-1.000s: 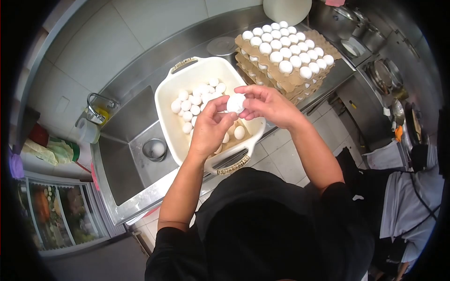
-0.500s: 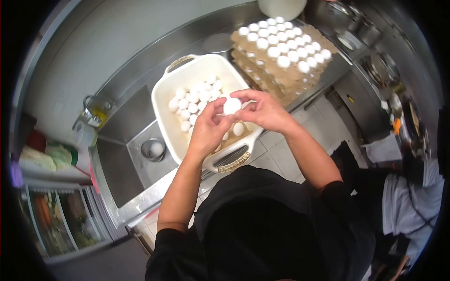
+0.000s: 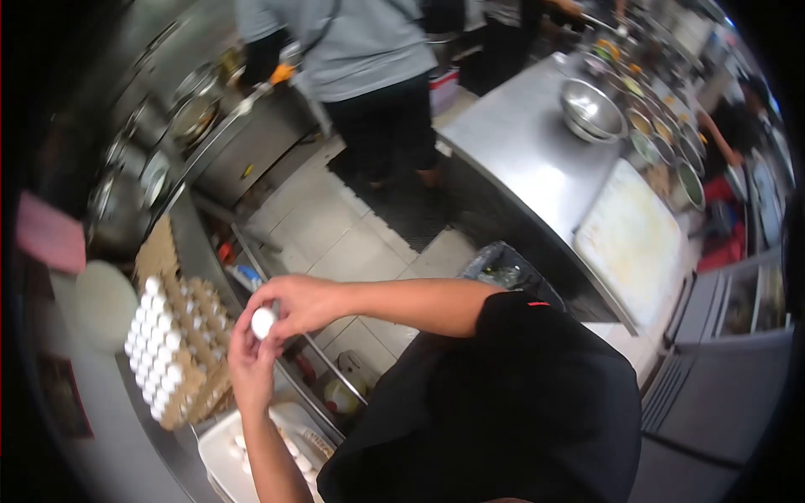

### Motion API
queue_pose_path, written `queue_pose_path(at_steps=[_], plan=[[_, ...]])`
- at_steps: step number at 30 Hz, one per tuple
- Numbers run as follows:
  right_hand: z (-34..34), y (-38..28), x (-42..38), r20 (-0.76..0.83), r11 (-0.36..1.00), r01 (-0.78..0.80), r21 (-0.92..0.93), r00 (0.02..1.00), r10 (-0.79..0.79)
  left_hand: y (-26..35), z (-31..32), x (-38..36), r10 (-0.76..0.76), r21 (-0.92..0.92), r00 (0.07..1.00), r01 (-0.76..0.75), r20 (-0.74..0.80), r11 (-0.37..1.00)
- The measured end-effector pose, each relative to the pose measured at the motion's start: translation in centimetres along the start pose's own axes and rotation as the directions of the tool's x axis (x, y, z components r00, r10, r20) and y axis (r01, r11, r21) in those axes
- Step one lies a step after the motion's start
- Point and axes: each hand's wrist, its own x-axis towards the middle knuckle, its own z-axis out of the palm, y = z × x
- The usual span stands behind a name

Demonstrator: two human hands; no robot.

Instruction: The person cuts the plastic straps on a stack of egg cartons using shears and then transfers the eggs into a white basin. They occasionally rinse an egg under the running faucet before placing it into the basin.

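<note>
A white egg (image 3: 263, 323) sits between my two hands, held up in front of me. My left hand (image 3: 251, 369) has its fingers closed about the egg from below and the left. From the upper right, my right hand (image 3: 303, 303) grips it with bent fingers and thumb. Beneath my left forearm is a white tub (image 3: 214, 453), partly cut off by the view's lower edge, with several white eggs (image 3: 298, 453) in it. Left of my hands stands a stack of brown cardboard egg trays (image 3: 197, 394), its top tray filled with white eggs (image 3: 153, 352).
Across the tiled floor (image 3: 314, 235), a person in a grey shirt (image 3: 365, 46) faces a cooking counter. To the right, a steel table (image 3: 511, 134) holds metal bowls (image 3: 593, 109) and a white cutting board (image 3: 629, 239). A lined bin (image 3: 511, 270) stands below its edge.
The view has swung to the right, bringing the kitchen aisle and steel table into sight. The tub has slid to the lower left of the view. Both hands still hold the egg.
</note>
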Motion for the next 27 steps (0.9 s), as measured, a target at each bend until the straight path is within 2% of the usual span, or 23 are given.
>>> queue_pose_path(at_steps=[2,4,5,6,7,8,9,10,12,13,15,16,22,27], plan=[[-5.2,-1.9,-5.3,-0.206,0.969,0.023,-0.244,0.976,-0.075,-1.2,5.3,4.7,0.107,-0.054,0.974,-0.098,0.199,0.994],[-8.6,-1.0,-9.6,-0.433,0.968,-0.084,-0.236,0.901,-0.028,-0.8,11.1,7.8,0.081,-0.063,0.946,-0.064,0.313,0.996],[-10.1,-2.0,-12.1,-0.492,0.958,-0.071,-0.278,0.867,-0.079,-1.3,13.7,9.2,0.087,-0.096,0.921,-0.054,0.38,0.994],[-11.3,-2.4,-14.0,-0.588,0.924,-0.222,-0.311,0.809,-0.003,-1.2,16.2,9.8,0.1,-0.228,0.877,0.011,0.47,0.974],[-12.5,-1.3,-15.6,-0.61,0.874,-0.195,-0.446,0.781,-0.137,-1.3,18.4,10.6,0.071,-0.183,0.865,0.025,0.497,0.983],[-12.7,-2.2,-16.7,-0.649,0.958,-0.19,-0.214,0.761,0.005,-1.7,20.0,11.4,0.073,-0.222,0.816,0.069,0.574,0.973],[-13.2,-2.7,-17.5,-0.681,0.93,-0.277,-0.242,0.731,0.04,-2.9,21.3,12.4,0.1,-0.259,0.787,0.079,0.608,0.963],[-13.8,-2.4,-17.8,-0.686,0.957,-0.25,-0.144,0.723,0.086,-3.7,22.4,13.3,0.107,-0.288,0.781,0.097,0.615,0.953],[-15.6,-0.8,-18.9,-0.697,0.974,-0.2,-0.109,0.714,0.068,-3.4,23.2,13.7,0.044,-0.28,0.766,0.18,0.641,0.943],[-16.2,-0.6,-18.6,-0.709,0.963,-0.258,-0.079,0.694,0.128,-2.9,22.8,14.0,0.004,-0.312,0.775,0.25,0.632,0.917],[-17.7,0.9,-18.3,-0.681,0.971,-0.24,-0.021,0.714,0.162,-3.1,21.8,14.8,-0.03,-0.328,0.813,0.268,0.581,0.906],[-18.1,1.5,-17.8,-0.657,0.961,-0.269,-0.058,0.735,0.166,-3.4,21.2,15.2,-0.042,-0.334,0.83,0.27,0.557,0.903],[-16.4,3.8,-11.9,-0.528,0.945,-0.326,0.019,0.8,0.287,-3.4,15.3,15.1,-0.096,-0.328,0.944,0.203,0.314,0.923],[-12.3,4.6,-7.6,-0.363,0.947,-0.298,-0.121,0.901,0.237,-2.8,9.3,11.7,-0.032,-0.348,0.991,0.076,0.132,0.934]])
